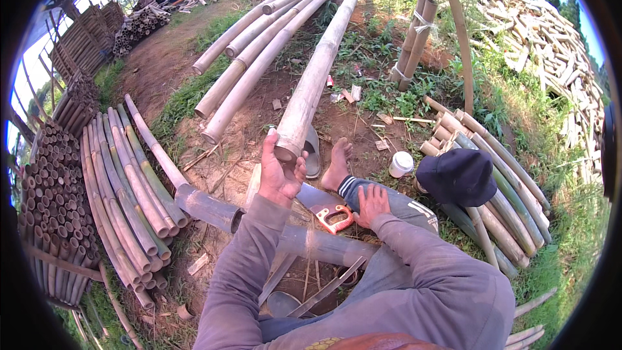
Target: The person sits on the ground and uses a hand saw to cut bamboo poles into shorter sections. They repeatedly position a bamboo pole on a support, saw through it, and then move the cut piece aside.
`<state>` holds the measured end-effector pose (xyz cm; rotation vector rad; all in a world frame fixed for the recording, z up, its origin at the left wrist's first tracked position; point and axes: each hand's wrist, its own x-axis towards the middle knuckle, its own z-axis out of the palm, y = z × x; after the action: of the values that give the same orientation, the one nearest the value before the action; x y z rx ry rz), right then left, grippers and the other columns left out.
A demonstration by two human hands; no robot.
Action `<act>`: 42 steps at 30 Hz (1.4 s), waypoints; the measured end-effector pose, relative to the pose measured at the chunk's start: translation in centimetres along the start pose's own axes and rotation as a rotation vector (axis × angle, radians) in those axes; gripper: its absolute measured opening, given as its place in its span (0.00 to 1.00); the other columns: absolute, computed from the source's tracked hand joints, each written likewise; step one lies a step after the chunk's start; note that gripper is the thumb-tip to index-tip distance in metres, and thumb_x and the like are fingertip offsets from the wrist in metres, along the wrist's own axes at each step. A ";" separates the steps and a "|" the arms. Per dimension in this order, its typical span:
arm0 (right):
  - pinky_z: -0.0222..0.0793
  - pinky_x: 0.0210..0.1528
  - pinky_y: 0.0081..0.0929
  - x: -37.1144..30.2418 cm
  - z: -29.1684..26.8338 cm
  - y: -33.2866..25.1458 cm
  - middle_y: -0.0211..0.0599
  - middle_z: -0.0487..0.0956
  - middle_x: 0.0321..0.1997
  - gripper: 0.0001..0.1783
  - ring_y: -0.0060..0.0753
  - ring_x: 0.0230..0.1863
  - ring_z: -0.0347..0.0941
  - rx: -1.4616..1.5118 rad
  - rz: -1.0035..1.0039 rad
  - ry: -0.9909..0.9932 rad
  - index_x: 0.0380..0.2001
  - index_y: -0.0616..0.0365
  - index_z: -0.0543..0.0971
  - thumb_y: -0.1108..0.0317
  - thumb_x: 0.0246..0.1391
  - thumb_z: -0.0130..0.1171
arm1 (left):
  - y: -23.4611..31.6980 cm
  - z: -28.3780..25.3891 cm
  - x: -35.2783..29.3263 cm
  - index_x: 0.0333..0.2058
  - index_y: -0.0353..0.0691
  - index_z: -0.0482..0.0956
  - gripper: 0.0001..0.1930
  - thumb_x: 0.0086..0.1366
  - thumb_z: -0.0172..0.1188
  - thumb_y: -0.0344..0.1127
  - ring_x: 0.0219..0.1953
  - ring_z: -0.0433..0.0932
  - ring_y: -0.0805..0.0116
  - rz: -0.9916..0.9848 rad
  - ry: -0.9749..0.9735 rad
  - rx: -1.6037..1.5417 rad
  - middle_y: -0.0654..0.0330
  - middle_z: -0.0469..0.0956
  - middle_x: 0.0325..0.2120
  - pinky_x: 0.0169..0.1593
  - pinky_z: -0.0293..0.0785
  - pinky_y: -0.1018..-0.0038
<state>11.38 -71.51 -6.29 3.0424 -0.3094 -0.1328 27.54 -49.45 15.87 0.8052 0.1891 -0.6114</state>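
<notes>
A long thick bamboo pole (317, 84) runs away from me, its cut near end held up in my left hand (282, 175). The palm is turned up under that end, with thumb and fingers on either side of it. My right hand (373, 205) lies on my bent leg (408, 210), fingers apart and nothing in them. Just left of it is a handsaw (332, 218) with an orange-and-white handle; its wide blade points up and left, partly behind my left hand. Beneath the saw lies a dark, thick bamboo log (324, 246).
Several more poles (259, 68) lie ahead. Bundled bamboo (129, 188) and a stack of cut ends (55, 201) stand left. To the right, a dark cap (457, 177) rests by more bamboo (508, 194), near a white cup (401, 164). Upright posts (418, 32) rise beyond. People sit far left.
</notes>
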 end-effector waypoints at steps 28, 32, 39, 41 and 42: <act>0.74 0.62 0.56 5.5 -0.6 2.6 0.56 0.80 0.60 0.53 0.53 0.60 0.79 1.615 0.238 0.086 0.69 0.60 0.70 0.25 0.59 0.56 | -12.6 1.4 -1.1 0.54 0.42 0.75 0.23 0.70 0.64 0.52 0.18 0.59 0.84 -0.382 -0.375 0.251 0.62 0.83 0.36 0.20 0.53 0.83; 0.79 0.60 0.59 10.0 -13.1 2.8 0.58 0.80 0.58 0.56 0.59 0.53 0.83 2.890 -0.185 -0.237 0.67 0.65 0.70 0.22 0.58 0.57 | -9.4 1.0 -4.8 0.50 0.43 0.77 0.22 0.70 0.62 0.55 0.16 0.57 0.84 -0.386 -0.410 0.115 0.59 0.85 0.37 0.19 0.54 0.84; 0.79 0.58 0.62 17.0 -18.0 -0.3 0.51 0.82 0.53 0.45 0.56 0.52 0.82 2.510 0.121 -0.034 0.65 0.58 0.70 0.36 0.57 0.70 | -3.5 -7.8 -17.5 0.55 0.42 0.77 0.26 0.69 0.62 0.56 0.20 0.62 0.83 -0.452 -0.311 0.358 0.54 0.85 0.40 0.23 0.55 0.83; 0.76 0.62 0.57 13.6 -21.1 -4.9 0.47 0.81 0.54 0.45 0.52 0.54 0.79 2.446 0.220 -0.199 0.65 0.56 0.71 0.41 0.53 0.75 | -1.7 -13.2 -22.5 0.57 0.41 0.76 0.30 0.67 0.63 0.57 0.22 0.64 0.81 -0.456 -0.238 0.424 0.52 0.85 0.44 0.25 0.58 0.81; 0.74 0.64 0.53 12.7 -21.5 -7.6 0.44 0.80 0.57 0.48 0.50 0.57 0.78 2.362 0.224 -0.254 0.66 0.56 0.71 0.42 0.50 0.78 | -0.5 -15.5 -24.7 0.60 0.40 0.74 0.33 0.65 0.65 0.58 0.23 0.65 0.81 -0.461 -0.222 0.452 0.50 0.84 0.47 0.26 0.61 0.80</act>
<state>27.30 -65.17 13.43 4.9608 -2.1323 -0.2277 8.17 -27.63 14.36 1.1314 0.0281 -1.2000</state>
